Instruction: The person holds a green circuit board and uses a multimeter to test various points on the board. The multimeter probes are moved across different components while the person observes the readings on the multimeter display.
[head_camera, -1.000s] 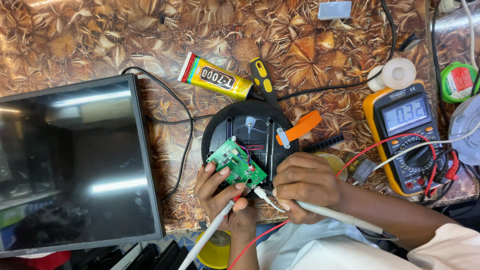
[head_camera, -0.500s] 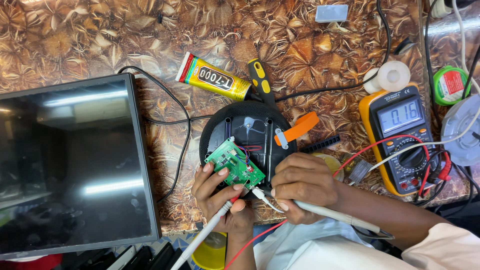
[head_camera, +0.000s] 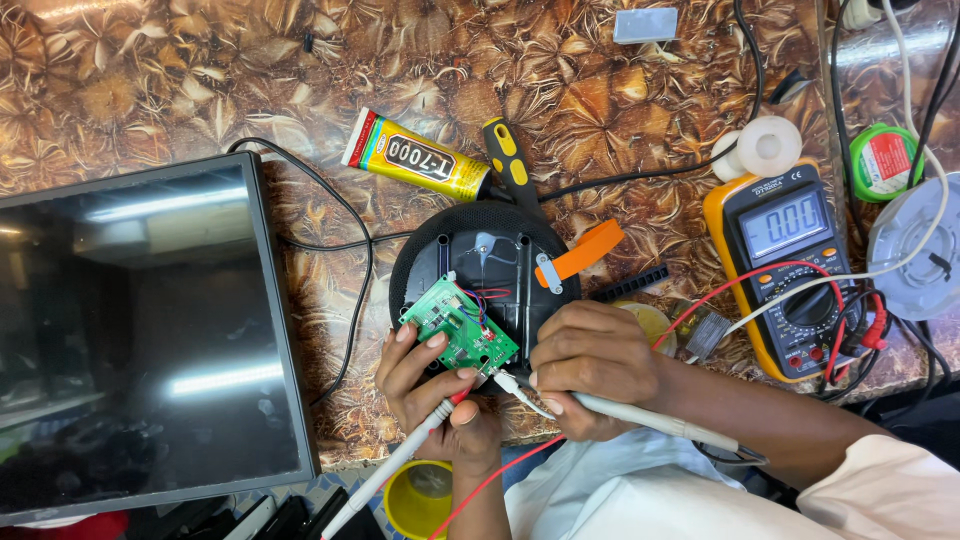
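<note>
The left hand (head_camera: 430, 385) pinches a small green circuit board (head_camera: 460, 325) between thumb and fingers and also grips a white probe with a red tip (head_camera: 400, 462); the board's long side runs from upper left to lower right, over the open black round case (head_camera: 485, 270) on the desk (head_camera: 200, 90). The right hand (head_camera: 590, 365) is closed around a white pen-like tool (head_camera: 640, 418) whose tip points left at the board's lower right corner. A dark monitor (head_camera: 140, 340) crowds the left, a yellow meter (head_camera: 790, 265) with red leads the right, leaving open desk only above the glue tube (head_camera: 415, 155).
</note>
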